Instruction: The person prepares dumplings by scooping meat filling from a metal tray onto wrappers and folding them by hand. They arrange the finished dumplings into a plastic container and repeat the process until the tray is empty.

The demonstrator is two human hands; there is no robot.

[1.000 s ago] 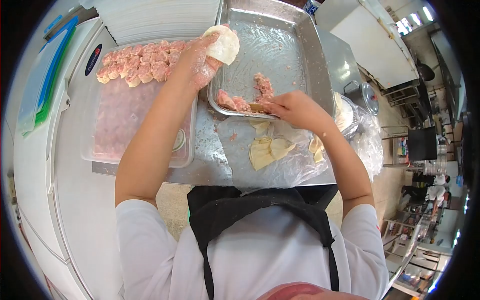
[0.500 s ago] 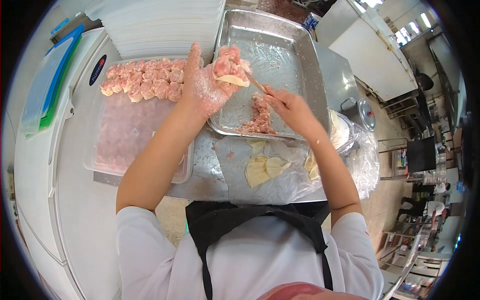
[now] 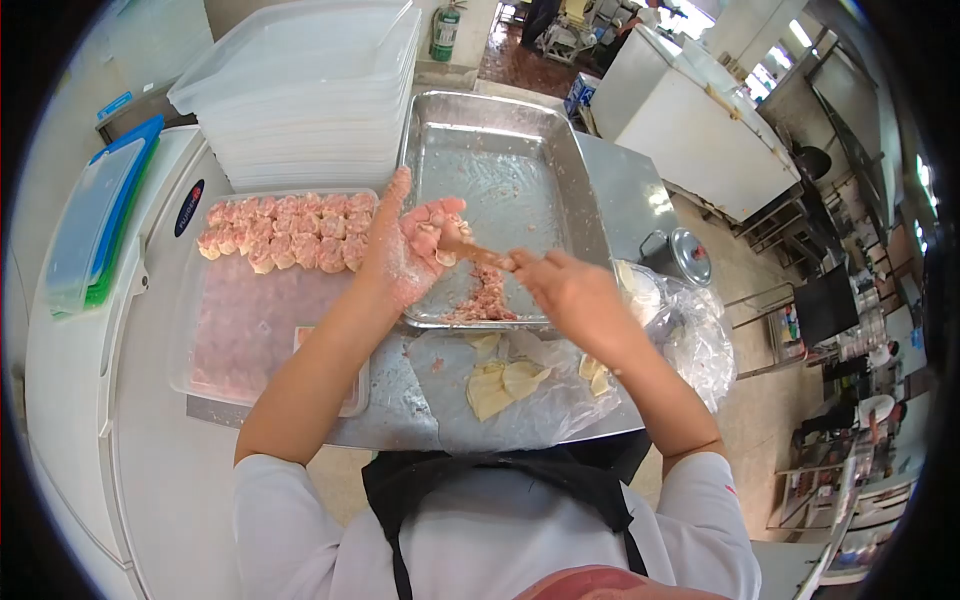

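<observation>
My left hand (image 3: 392, 258), dusted with flour and with its thumb raised, cups a meat dumpling (image 3: 447, 236) in its curled fingers over the near left part of the metal tray. A flat wooden spatula (image 3: 482, 254) is gripped in my right hand (image 3: 560, 290), its tip against the dumpling. Part of the dumpling is hidden by the fingers and the spatula. Below the hands, a heap of ground meat (image 3: 484, 297) lies in the near side of the metal tray (image 3: 590, 190). Pale dough wrappers (image 3: 495, 388) rest on plastic in front of the tray.
Rows of finished dumplings (image 3: 290, 225) sit on a lidded plastic container (image 3: 235, 345) at left. Behind them rises a stack of clear plastic containers (image 3: 300, 110). A lidded pot (image 3: 685, 255) and crumpled plastic (image 3: 700, 350) are at right. People are in the background.
The view has tilted up, so the tray and containers sit lower. The dumpling, whose filling stood out of an open wrapper, is now enclosed in my left fingers with the spatula tip against it.
</observation>
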